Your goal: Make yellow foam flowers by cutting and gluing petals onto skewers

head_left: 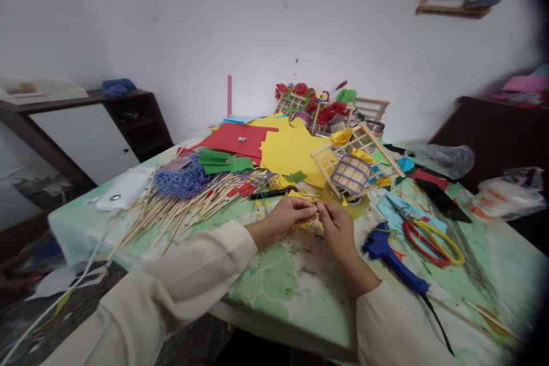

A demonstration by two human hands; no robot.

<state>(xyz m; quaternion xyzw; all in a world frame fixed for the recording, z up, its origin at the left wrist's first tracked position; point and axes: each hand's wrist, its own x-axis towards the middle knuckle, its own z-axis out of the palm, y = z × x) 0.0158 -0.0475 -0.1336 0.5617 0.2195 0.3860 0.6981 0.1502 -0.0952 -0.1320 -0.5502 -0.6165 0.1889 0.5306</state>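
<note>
My left hand (292, 217) and my right hand (337, 227) meet over the middle of the table, thumbs and fingertips pinched close together. Whatever lies between the fingertips is too small to make out. Yellow paper scraps (312, 223) lie just beneath them. Behind the hands a wooden stick frame (380, 146) carries a small stick basket (350, 174) bound with purple yarn, beside a roll of clear tape (358, 207). To the right of my right hand rest a blue glue gun (394, 260) and scissors (429, 240) with red and yellow handles.
Thin wooden sticks (171, 214) and purple yarn (182, 178) are heaped at the left. Yellow paper sheets (291, 151) and red sheets (235, 138) lie farther back. Red paper flowers (332, 111) stand by the wall. Thin wires (472, 263) and plastic bags (508, 194) are at the right.
</note>
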